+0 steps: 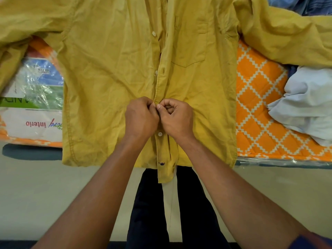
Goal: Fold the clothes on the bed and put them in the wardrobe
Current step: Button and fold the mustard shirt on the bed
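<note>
Surface: one bed (260, 105), its mattress printed in orange and white diamonds under clear plastic wrap, above a pale floor (53, 186). One yellow shirt (107, 78) lies front up across the bed, hem hanging over the near edge. Left hand (142, 119) and right hand (177, 117) touch, both pinching the shirt's front edge. One chest pocket (190, 44). One crumpled pale garment (305, 105) lies at right

A crinkled clear plastic wrap (45, 83) over a white, green and blue printed label (27, 114) shows at the left, a pale floor (53, 186) lies below, and the person's dark trousers (149, 203) stand at bottom centre.
</note>
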